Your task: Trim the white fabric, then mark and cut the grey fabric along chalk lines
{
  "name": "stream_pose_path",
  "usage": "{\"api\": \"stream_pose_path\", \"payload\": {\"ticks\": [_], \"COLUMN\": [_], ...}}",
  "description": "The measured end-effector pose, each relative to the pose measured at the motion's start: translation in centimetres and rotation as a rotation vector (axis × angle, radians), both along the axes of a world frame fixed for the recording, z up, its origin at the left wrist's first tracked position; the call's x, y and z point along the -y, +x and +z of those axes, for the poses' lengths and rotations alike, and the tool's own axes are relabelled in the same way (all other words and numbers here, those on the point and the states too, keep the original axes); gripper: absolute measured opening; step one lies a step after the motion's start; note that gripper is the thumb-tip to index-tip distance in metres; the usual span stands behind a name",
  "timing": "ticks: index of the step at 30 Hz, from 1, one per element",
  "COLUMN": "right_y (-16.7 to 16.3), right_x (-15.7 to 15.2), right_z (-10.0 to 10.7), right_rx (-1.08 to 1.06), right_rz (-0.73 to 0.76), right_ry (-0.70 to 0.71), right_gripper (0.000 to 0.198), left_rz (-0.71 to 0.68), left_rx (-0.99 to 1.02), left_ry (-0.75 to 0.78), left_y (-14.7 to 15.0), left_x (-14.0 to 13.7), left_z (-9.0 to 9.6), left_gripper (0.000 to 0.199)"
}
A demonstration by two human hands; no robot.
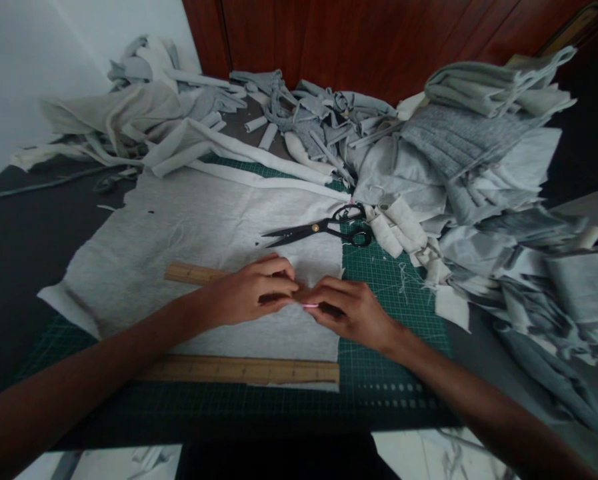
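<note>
My left hand (251,290) is over the pale grey fabric (219,220), its fingers curled and their tips drawn together. Close against it is my right hand (351,310), pinching a small pink piece (310,306) whose kind I cannot make out. Between the fingertips a brownish bit shows, in line with a short wooden ruler (191,273) that runs beneath my left hand. What the left fingers grip is hidden. Black-handled scissors (315,229) lie on the fabric just beyond my hands, blades pointing left.
A longer wooden ruler (249,370) lies along the fabric's near edge. Under the fabric is a green cutting mat (379,283). Grey cloth scraps (319,113) line the back. Folded fabric stacks (469,143) rise at right, with cream strips (401,227) beside the scissors.
</note>
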State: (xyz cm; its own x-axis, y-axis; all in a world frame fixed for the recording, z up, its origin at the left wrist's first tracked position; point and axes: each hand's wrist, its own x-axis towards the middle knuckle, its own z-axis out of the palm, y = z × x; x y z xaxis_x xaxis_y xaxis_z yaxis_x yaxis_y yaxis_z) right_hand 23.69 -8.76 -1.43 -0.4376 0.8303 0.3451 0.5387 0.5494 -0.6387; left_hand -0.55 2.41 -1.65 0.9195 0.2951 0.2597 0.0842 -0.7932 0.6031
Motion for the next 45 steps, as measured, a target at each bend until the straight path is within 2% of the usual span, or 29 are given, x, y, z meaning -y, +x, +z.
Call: {"api": "stream_pose_path", "payload": {"ticks": [14, 27, 36, 45], "right_y": [-0.6, -1.0, -0.9, -2.1], "right_x": [-0.2, -0.1, -0.1, 0.2], "right_z": [0.2, 0.7, 0.9, 1.1], "right_rx": [0.119, 0.183, 0.194, 0.249], "right_rz": [-0.058, -0.096, -0.045, -0.171], "right_ry": [-0.112, -0.122, -0.127, -0.131], "right_gripper": [0.010, 0.013, 0.012, 0.010], "left_rz": [-0.007, -0.028, -0.030, -0.012], "left_rx": [-0.035, -0.037, -0.047, -0.037], "left_ry": [-0.015, 0.033, 0.052, 0.041], "left_y": [-0.1, -0.2, -0.1, -0.1], "left_x": [0.2, -0.3, -0.3, -0.3], "left_z": [0.4, 0.2, 0.4, 0.3], "left_gripper": [0.015, 0.016, 0.016, 0.016]}}
